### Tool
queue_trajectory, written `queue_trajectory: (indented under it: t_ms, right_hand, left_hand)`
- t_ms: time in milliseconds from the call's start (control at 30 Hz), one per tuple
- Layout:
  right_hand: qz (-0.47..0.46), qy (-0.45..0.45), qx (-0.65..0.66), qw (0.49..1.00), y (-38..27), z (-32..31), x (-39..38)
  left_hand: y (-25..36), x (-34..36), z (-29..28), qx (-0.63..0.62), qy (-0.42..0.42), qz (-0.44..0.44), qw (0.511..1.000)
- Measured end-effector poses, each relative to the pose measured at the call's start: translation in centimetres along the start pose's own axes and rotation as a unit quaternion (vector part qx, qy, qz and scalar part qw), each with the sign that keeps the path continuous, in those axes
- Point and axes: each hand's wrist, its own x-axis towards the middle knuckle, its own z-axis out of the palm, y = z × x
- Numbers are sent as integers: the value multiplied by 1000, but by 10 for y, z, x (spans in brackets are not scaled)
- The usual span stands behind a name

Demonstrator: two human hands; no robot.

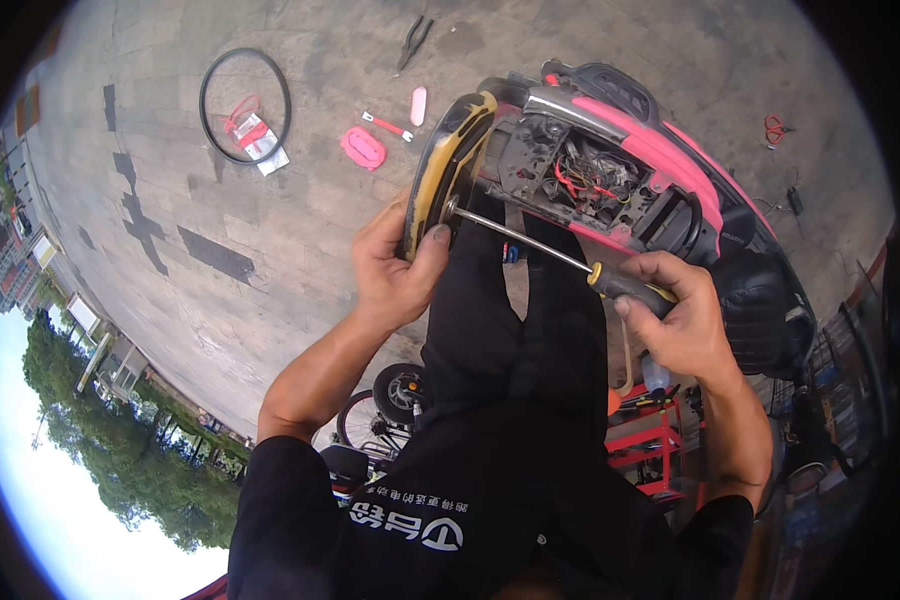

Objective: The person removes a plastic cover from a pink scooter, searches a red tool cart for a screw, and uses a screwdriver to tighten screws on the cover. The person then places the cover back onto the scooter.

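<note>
My left hand (395,268) is closed round the near end of a yellow-and-black curved part (438,160), which looks like the raised seat of the pink scooter (650,150). My right hand (682,315) grips a screwdriver (525,239) by its dark handle with yellow bands. The long metal shaft runs left to a small round metal piece on the seat's inner side, beside my left thumb. Whether the tip sits in a screw is too small to tell. Right of the seat, the scooter's body lies uncovered, with a tangle of red and dark wires (585,175) inside.
On the paved ground beyond lie black-handled pliers (413,45), a black tyre (206,110), a red-and-white tool (387,127), a pink oval piece (363,148) and red-handled scissors (774,129). A red rack (645,440) stands right of my legs. A wheel (398,392) shows at their left.
</note>
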Motion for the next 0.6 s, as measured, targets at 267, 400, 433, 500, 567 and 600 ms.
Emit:
queue_trajectory:
  t_ms: [267,400,433,500,567,600]
  right_hand:
    - [-243,93,-285,923,10,19,-1]
    - [-124,7,-128,984,5,11,2]
    - [-45,-41,-56,997,4,7,2]
    - [88,-87,42,991,2,5,0]
    - [48,-58,82,994,3,6,-3]
    - [36,-48,93,994,4,9,-6]
  left_hand:
    - [1,0,-2,53,-2,10,999]
    - [0,0,-3,53,-7,-3,999]
    - [0,-1,-2,44,-4,-3,999]
    - [1,-1,0,20,2,-2,1000]
    - [1,1,1,-6,6,-3,1000]
    - [2,-1,1,-6,9,-8,1000]
